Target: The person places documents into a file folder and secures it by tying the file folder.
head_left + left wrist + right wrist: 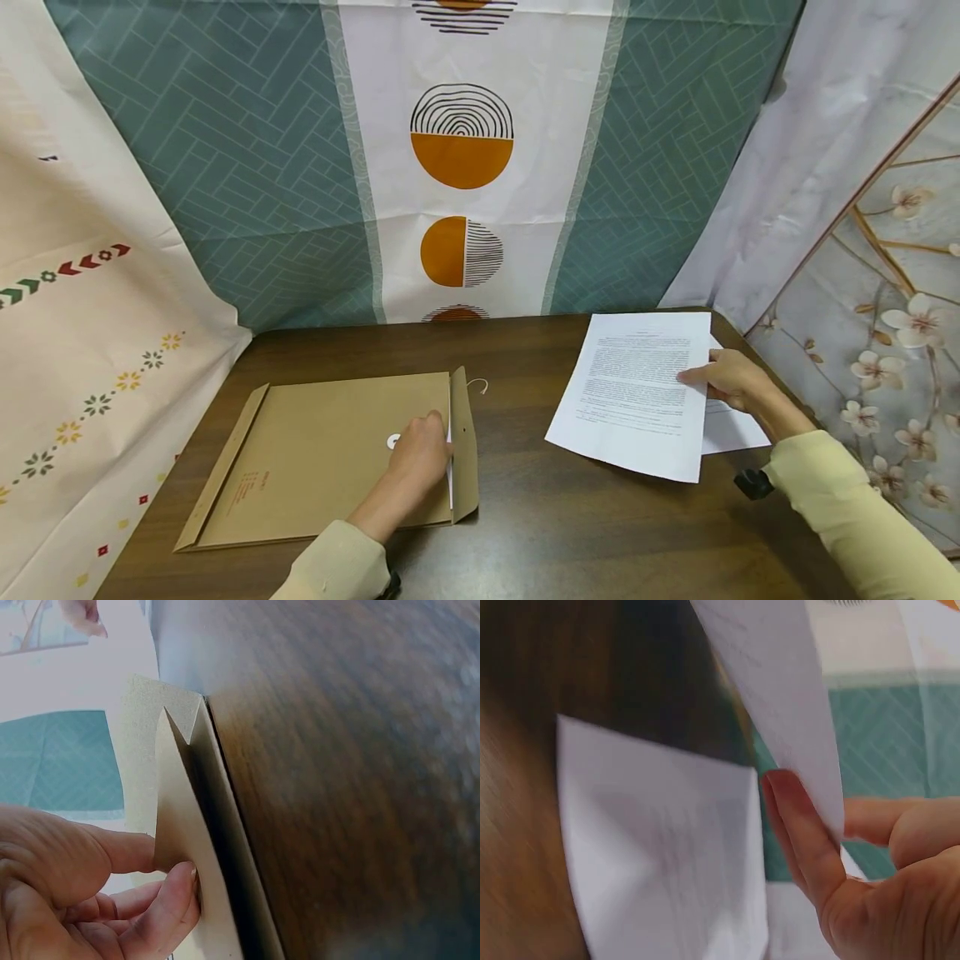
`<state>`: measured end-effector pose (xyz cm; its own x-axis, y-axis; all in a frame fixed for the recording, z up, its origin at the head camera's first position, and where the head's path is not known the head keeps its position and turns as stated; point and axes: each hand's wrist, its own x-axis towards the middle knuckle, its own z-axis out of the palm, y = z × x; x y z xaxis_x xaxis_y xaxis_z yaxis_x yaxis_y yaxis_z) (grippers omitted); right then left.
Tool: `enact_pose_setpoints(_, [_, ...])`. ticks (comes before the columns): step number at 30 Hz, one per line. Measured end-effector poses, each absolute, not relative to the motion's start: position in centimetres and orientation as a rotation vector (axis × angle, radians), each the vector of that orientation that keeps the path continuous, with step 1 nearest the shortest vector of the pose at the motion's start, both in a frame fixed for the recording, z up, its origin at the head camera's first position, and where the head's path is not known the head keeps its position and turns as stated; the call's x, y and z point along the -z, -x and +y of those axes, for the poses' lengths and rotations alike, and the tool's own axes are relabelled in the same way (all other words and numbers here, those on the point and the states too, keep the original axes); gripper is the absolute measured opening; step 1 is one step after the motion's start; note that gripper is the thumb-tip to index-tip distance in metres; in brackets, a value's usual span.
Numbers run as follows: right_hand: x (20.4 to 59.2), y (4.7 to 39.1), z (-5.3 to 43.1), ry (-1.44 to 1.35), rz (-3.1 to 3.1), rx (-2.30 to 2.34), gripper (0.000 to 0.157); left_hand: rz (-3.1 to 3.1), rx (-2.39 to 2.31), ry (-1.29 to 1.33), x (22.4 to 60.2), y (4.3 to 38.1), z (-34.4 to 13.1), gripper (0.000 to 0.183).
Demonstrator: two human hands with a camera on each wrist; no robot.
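A large brown paper envelope (322, 458) lies on the left of the table, its flap (466, 450) unfolded to the right. My left hand (416, 454) pinches the edge of its front panel (184, 817) between thumb and fingers; the mouth gapes in the left wrist view. A thin strip of white shows along that mouth. Over on the right, my right hand (731, 379) grips a printed sheet of paper (637, 392) by its right edge, lifted off the table. Below it, another printed sheet (733, 432) lies partly hidden.
The dark wooden table (517, 533) is bordered by patterned cloths: a green and white one (465, 200) behind, a cream one (105, 333) at left, a floral one (885, 358) at right. A white button (393, 441) and a string (482, 382) are on the envelope.
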<state>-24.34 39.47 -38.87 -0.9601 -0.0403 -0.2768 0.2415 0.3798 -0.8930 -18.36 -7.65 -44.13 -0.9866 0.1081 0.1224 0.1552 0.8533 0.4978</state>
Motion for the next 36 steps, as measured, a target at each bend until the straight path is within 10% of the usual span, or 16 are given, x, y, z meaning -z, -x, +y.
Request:
enact_pose_setpoints(6, [40.2,23.7,37.5,-0.213,2.41,1.57,0.03,-2.917,0.793,0.222,44.2,18.3,-7.6,0.02])
enact_pose_setpoints(16, [40.8,22.9,36.1,-0.178,2.399,1.551,0.06,-2.884,0.788,0.247,44.2,18.2,-7.6,0.019])
enact_pose_setpoints(36, [35.5,22.0,33.9,0.095,2.063,1.822,0.04,-2.931,0.879,0.224,44.1,18.4,-8.1,0.029])
